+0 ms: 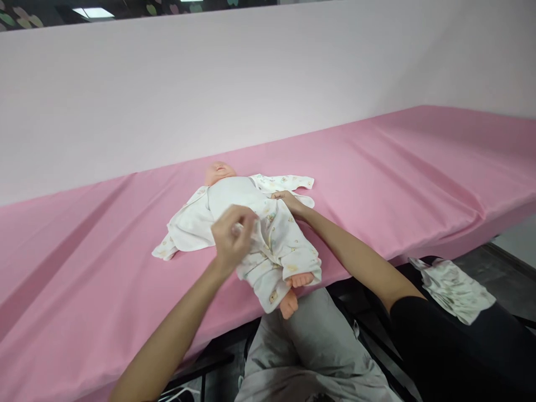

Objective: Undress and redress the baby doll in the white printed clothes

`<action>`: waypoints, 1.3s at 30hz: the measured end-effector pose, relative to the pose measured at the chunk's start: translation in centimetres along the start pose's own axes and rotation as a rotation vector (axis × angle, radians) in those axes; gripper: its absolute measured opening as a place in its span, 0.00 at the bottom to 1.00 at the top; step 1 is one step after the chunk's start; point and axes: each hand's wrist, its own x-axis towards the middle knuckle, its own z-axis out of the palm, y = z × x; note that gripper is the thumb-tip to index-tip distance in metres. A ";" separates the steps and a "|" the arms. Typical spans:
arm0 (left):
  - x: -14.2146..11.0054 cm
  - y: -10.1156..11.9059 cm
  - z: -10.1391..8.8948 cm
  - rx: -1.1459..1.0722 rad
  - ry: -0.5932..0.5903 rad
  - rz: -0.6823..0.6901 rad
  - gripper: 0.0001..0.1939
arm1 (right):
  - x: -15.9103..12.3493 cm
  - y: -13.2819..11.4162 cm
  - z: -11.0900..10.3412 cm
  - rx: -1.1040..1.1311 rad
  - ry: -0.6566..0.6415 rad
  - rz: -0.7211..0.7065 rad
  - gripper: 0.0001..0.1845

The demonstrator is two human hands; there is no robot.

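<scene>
Head view, single. Mount: on the person's head, above the near edge of the bed (104, 279). Facing: forward and steeply down, across the bed to the wall (209, 84) behind. Range: close; left hand (232, 237) and right hand (288, 202) near mid-frame. Field: wide, from own trousers (310, 346) at the bottom edge, past the doll (230, 192), to ceiling light (92, 12) at top. Slant: bed's back edge climbs rightward.
</scene>
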 end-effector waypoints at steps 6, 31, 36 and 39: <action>0.7 -8.4 -1.7 0.232 -0.079 -0.287 0.11 | 0.5 0.9 0.0 -0.079 0.148 -0.033 0.08; -1.2 -7.7 -2.3 0.207 -0.336 -0.075 0.12 | -2.0 -2.8 1.8 -0.650 -0.080 -0.607 0.07; -0.8 -5.8 -2.9 0.174 -0.558 -0.110 0.12 | -2.4 -2.6 2.7 -0.617 -0.070 -0.695 0.11; -0.8 -5.1 -2.9 0.123 -0.535 -0.219 0.11 | -2.6 -2.9 2.7 -0.575 -0.116 -0.676 0.10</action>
